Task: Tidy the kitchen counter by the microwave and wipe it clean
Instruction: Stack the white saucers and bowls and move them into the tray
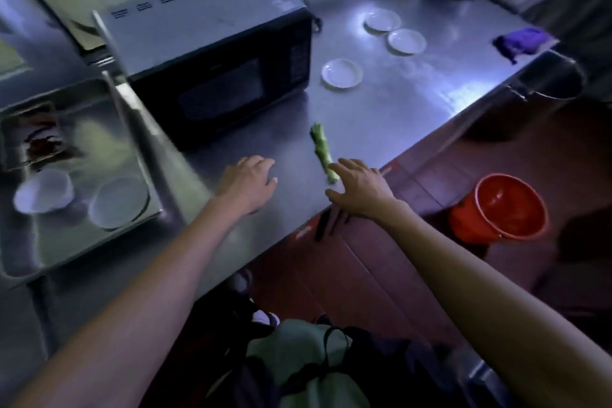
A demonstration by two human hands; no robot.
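Observation:
A green vegetable stalk (322,150) lies on the steel counter (414,89), just right of the black microwave (212,53). My right hand (359,187) is spread flat near the counter's front edge, its fingers over the near end of the stalk. Left of the stalk, my left hand (248,180) hovers over bare steel with loosely bent fingers and holds nothing. Three small white plates (341,73) (406,41) (382,19) sit further back on the counter. A purple cloth (520,41) lies at the counter's far right edge.
Left of the microwave is a steel sink (66,242) holding two white bowls (44,190) (119,202) and a tray of scraps. A red bucket (500,209) stands on the floor at right. A metal pot (556,78) hangs by the counter's right edge.

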